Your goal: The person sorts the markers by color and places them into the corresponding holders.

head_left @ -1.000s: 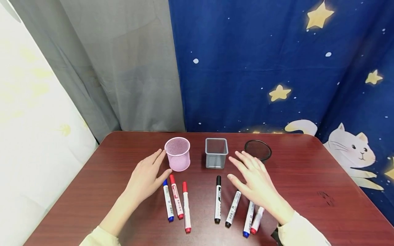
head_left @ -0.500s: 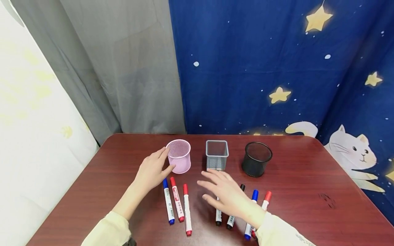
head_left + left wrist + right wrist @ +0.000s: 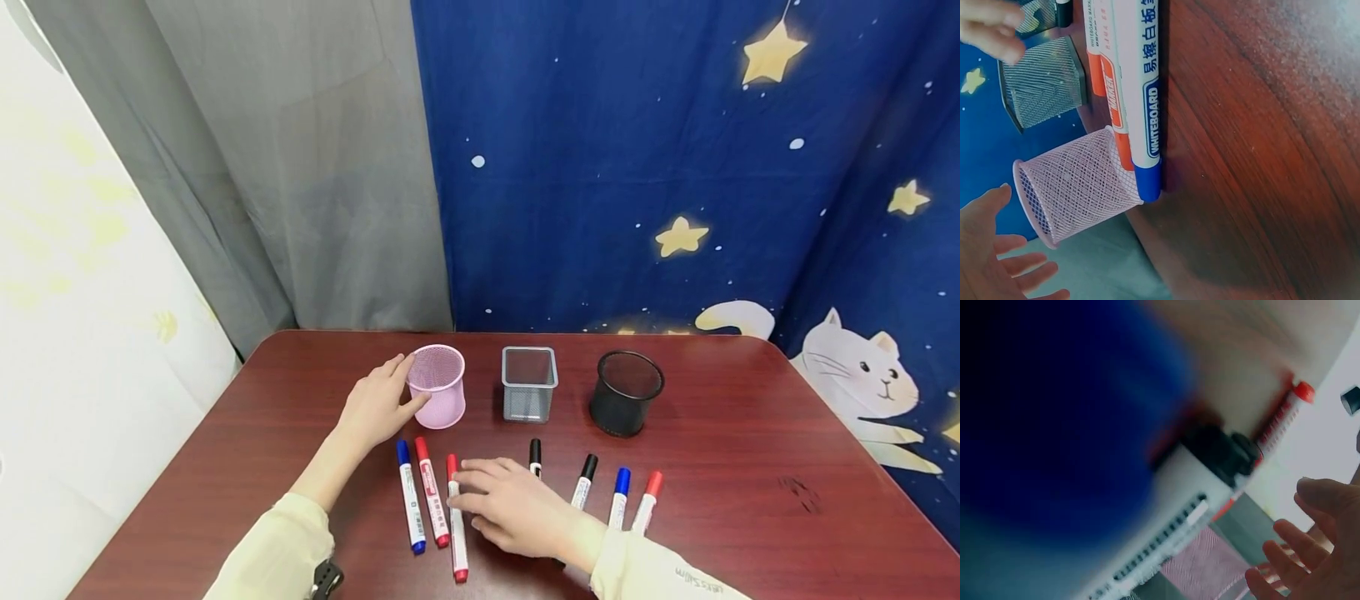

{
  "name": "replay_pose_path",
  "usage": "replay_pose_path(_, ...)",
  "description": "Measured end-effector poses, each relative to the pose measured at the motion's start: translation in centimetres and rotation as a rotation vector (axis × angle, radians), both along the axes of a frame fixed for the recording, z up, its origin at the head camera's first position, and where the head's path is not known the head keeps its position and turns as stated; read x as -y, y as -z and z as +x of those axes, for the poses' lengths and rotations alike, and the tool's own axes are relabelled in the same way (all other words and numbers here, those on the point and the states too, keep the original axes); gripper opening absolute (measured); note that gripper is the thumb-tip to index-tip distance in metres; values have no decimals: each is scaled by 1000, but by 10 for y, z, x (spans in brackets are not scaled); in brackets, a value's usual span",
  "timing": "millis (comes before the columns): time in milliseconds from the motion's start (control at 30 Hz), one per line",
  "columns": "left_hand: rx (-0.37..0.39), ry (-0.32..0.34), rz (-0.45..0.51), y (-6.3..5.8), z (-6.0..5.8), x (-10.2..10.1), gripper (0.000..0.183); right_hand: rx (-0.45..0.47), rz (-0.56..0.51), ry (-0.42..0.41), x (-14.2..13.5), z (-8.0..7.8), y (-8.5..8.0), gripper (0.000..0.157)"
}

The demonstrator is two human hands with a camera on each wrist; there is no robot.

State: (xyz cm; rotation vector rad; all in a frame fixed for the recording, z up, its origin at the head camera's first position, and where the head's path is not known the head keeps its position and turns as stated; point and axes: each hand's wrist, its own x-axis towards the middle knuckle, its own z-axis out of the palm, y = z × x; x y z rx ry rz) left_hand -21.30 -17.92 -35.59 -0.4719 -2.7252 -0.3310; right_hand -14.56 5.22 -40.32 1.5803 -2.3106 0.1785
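My left hand [image 3: 373, 408] is at the left side of a pink mesh pen cup [image 3: 441, 407], its thumb and fingertips by the rim. In the left wrist view those fingers are spread, with nothing between them. Right of it, my right hand [image 3: 517, 510] hovers low over the upper part of a red whiteboard marker [image 3: 459, 546], fingers apart and holding nothing. Beside that marker lie another red marker [image 3: 432, 496] and a blue marker [image 3: 411, 504]. Two black markers [image 3: 585, 482], a blue marker [image 3: 620, 497] and a red marker [image 3: 648, 498] are partly hidden by my right hand and sleeve.
A grey square mesh cup [image 3: 528, 402] stands mid-table, with a black round mesh cup [image 3: 621, 410] to its right. The brown wooden table [image 3: 735, 467] ends at a grey curtain [image 3: 360, 183] and a blue star-patterned curtain [image 3: 585, 167].
My right hand has swept left, from in front of the black cup to over the red marker, uncovering the right-hand marker caps. My left hand has shifted slightly right, closer around the pink cup.
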Motion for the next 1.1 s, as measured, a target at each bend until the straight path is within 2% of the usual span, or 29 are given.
replay_pose_path(300,49,-12,15,3,-6,1,67,-60,64,-66,5,6,7,24)
replay_pose_path(433,64,-14,34,4,-8,0,68,-88,86,-71,5,7,8,21)
replay_pose_path(700,73,-10,65,7,-11,0,68,-136,95,-84,8,8,13,25)
replay_pose_path(933,95,-14,58,6,-11,0,68,-168,142,-83,12,8,14,23)
replay_pose_path(1100,83,-12,54,6,-11,0,68,-202,166,-84,16,9,11,19)
